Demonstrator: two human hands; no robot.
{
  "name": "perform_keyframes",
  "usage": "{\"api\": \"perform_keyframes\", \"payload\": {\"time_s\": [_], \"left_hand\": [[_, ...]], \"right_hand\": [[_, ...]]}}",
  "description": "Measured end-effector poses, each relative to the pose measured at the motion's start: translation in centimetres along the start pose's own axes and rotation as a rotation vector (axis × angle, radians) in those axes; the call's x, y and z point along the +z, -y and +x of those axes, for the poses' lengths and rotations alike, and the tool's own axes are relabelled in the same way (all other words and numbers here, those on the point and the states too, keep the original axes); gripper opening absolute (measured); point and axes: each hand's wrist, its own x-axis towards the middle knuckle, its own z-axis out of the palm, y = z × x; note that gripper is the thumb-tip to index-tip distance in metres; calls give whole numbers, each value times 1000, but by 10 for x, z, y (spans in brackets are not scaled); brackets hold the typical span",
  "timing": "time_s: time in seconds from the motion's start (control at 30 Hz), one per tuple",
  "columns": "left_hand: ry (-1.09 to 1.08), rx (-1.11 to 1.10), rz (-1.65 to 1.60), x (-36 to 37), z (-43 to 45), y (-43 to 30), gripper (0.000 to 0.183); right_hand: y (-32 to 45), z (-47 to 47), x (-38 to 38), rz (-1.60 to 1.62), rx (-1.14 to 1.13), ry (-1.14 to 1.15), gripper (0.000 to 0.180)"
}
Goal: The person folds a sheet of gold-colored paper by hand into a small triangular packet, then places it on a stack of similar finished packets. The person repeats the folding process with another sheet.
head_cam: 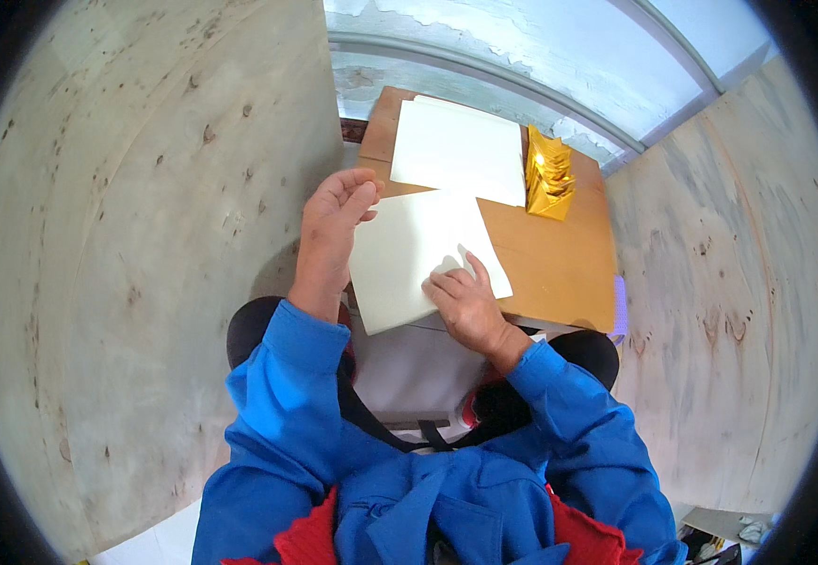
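A sheet of white paper (409, 240) lies at an angle on a small wooden table, its near left corner reaching past the table's front edge. My right hand (469, 304) rests on its near edge, fingertips bent against the paper, the index finger or thumb raised. Over the sheet's upper left edge is my left hand (342, 212), fingers curled together; whether something thin is between them cannot be told. Behind lies a stack of white sheets (462, 148). To its right stands a bundle of folded shiny gold paper pieces (550, 176).
The wooden table (557, 275) stands close to a wall with peeling paint and a pipe (479, 63). Large wooden boards (155, 247) flank it left and right. A purple perforated object (619, 311) is beside the table's right edge. My knees are at the front.
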Motion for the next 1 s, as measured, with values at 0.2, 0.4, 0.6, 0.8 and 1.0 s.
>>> {"api": "perform_keyframes", "payload": {"time_s": [0.2,0.4,0.6,0.8,1.0], "left_hand": [[260,7,287,-1,-10,21,34],[382,28,386,-10,-10,40,41],[272,-55,330,-1,-11,66,41],[109,-112,360,-3,-10,72,38],[38,-67,460,-5,-11,79,36]], "right_hand": [[1,-19,-37,24,120,100,16],[-18,-24,-78,434,288,247,14],[-69,7,-75,362,342,321,22],[-96,28,-42,205,201,132,21],[-93,22,-24,174,29,22,23]]}}
